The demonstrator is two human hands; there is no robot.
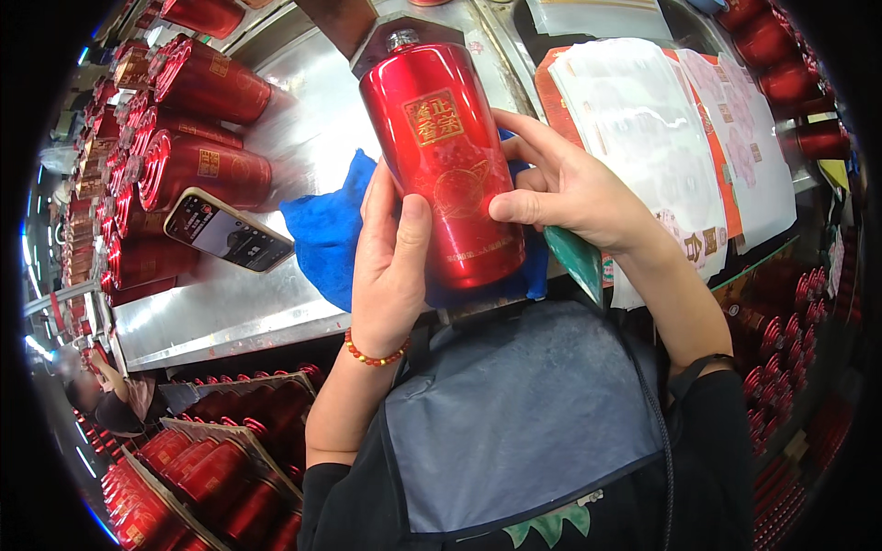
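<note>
A glossy red bottle (464, 197) with gold decoration is held up in front of me, its neck pointing away. My left hand (390, 243) is closed on its left side, the thumb lying along the lower body. From the right, my right hand (560, 184) grips it with the thumb pressed on its front. Below the bottle a blue cloth (326, 230) lies crumpled on the metal table. Close under my right wrist is a green pointed piece (576, 260) whose kind I cannot tell.
Several red bottles (207, 170) stand at the table's left, with a phone (228, 231) leaning by them. White printed sheets (634, 119) lie stacked at the right. Crates of red bottles (216, 482) sit below left, more at right. A person (115, 390) is at far left.
</note>
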